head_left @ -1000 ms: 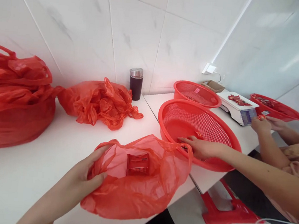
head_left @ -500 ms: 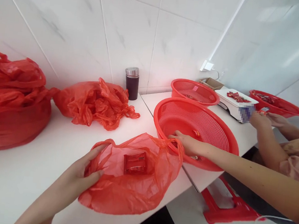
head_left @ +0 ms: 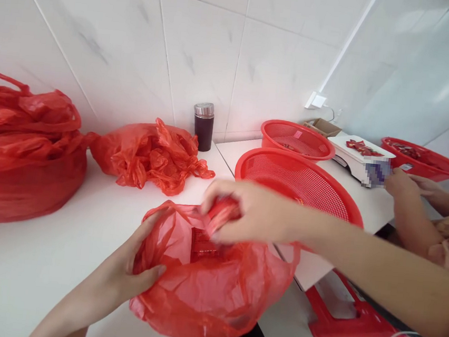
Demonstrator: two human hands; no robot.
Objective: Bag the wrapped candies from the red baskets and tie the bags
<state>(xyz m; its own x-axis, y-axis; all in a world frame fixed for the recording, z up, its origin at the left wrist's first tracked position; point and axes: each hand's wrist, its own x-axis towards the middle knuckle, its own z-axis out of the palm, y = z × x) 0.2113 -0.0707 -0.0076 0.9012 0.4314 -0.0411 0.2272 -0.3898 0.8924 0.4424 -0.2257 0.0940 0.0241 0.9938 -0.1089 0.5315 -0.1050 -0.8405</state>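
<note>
A thin red plastic bag (head_left: 228, 291) lies with its mouth spread at the table's front edge. My left hand (head_left: 132, 260) grips its left rim between thumb and fingers. Inside the bag rests a red packet (head_left: 205, 245), partly covered by my other hand. Over the bag's mouth, my right hand (head_left: 247, 213) is closed on a shiny red packet (head_left: 222, 210), somewhat smeared by motion. Behind that forearm stands a large red plastic basket (head_left: 249, 157) with perforated sides; my arm hides most of its inside.
Full red bags (head_left: 28, 186) and a tied red bag (head_left: 147, 150) sit at left. A dark tumbler (head_left: 203, 129) stands by the wall. Farther right are another basket (head_left: 298, 128), a white scale (head_left: 348, 162) bearing red packets and a co-worker's hands (head_left: 401, 183). A red stool (head_left: 344, 328) is below.
My right hand has come out of the large basket and moved left over the bag, now holding a red packet. My left hand keeps its grip on the bag's rim.
</note>
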